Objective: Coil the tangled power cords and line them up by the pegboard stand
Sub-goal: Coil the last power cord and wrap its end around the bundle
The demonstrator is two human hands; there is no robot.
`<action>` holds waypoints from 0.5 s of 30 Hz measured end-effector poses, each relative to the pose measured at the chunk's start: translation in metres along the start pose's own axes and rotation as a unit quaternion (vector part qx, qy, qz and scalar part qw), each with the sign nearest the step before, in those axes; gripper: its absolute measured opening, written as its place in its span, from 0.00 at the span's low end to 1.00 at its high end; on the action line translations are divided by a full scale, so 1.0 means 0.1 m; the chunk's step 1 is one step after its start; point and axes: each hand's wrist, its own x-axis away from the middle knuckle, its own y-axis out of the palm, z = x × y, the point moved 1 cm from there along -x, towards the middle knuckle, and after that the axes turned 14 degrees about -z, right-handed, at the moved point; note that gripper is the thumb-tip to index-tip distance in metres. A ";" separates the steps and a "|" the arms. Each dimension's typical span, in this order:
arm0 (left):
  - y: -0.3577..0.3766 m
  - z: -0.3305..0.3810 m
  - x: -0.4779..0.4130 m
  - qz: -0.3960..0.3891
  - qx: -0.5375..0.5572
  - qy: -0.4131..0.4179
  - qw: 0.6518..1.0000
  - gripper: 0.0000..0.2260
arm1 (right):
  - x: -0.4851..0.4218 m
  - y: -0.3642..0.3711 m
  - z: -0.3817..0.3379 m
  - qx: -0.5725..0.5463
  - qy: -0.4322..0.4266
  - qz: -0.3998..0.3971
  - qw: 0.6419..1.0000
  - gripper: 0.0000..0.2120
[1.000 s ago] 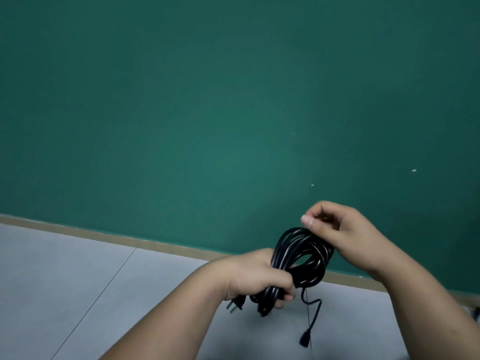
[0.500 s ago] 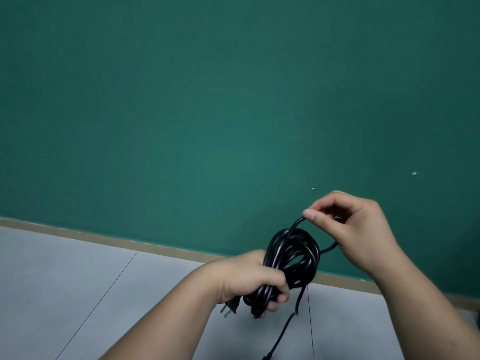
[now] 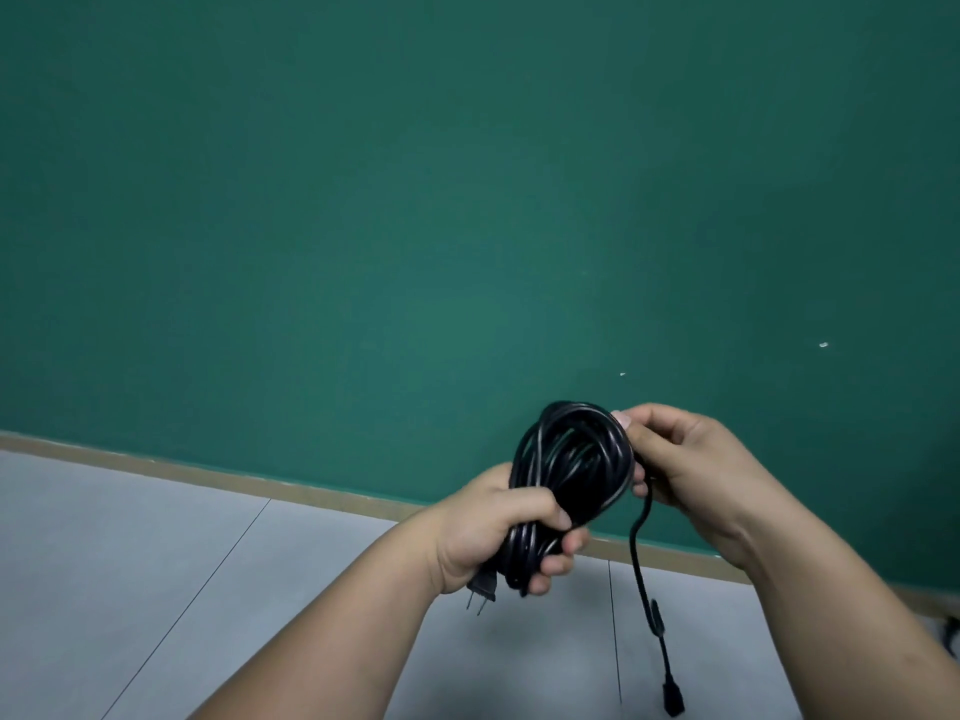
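Right hand, change: half a second ago it was lifting one loop clear above the bundle; now the right hand [image 3: 691,470] is pressing against the coil's right side, and no strand is standing free above it.
Tail, change: the loose tail [image 3: 637,563], earlier trailing down and left out of frame, is now hanging below the right hand with its end showing.
Left hand, change: the left hand [image 3: 493,532] is keeping the same grip low on the bundle.
Count: one power cord [image 3: 571,459] is being wound into one coil; one plug [image 3: 480,589] with two prongs is sticking out under the left hand; one connector [image 3: 672,706] is dangling at the tail's end; two hands are working.
Left hand pose: its fingers [image 3: 558,563] are curling tightly round the gathered lower strands, the forearm coming up from the bottom edge.
Right hand pose: the thumb is lying over the coil's upper right rim while its fingers [image 3: 640,481] are curling behind the loops, pinching the cord where the tail is leaving the coil.
Cord place: the power cord is being held in the air, resting on nothing, above the grey floor [image 3: 156,563] and in front of the baseboard [image 3: 208,472] at the foot of the green wall [image 3: 415,200].
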 end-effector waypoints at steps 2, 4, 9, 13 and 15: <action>-0.02 0.00 -0.02 0.041 0.013 0.038 0.998 0.07 | -0.02 0.02 0.02 0.016 -0.021 0.023 0.999 0.09; -0.03 -0.02 -0.04 0.081 0.021 0.065 0.994 0.08 | -0.04 0.06 0.03 0.067 -0.044 0.057 0.995 0.09; -0.06 -0.04 -0.11 0.192 0.048 0.109 0.974 0.02 | -0.08 0.16 0.12 0.160 -0.060 0.103 0.980 0.06; -0.19 -0.03 -0.15 0.345 0.114 0.164 0.917 0.07 | -0.10 0.29 0.26 0.243 -0.001 0.074 0.967 0.11; -0.28 -0.03 -0.13 0.403 0.115 0.178 0.890 0.06 | -0.09 0.41 0.32 0.303 0.004 0.038 0.952 0.11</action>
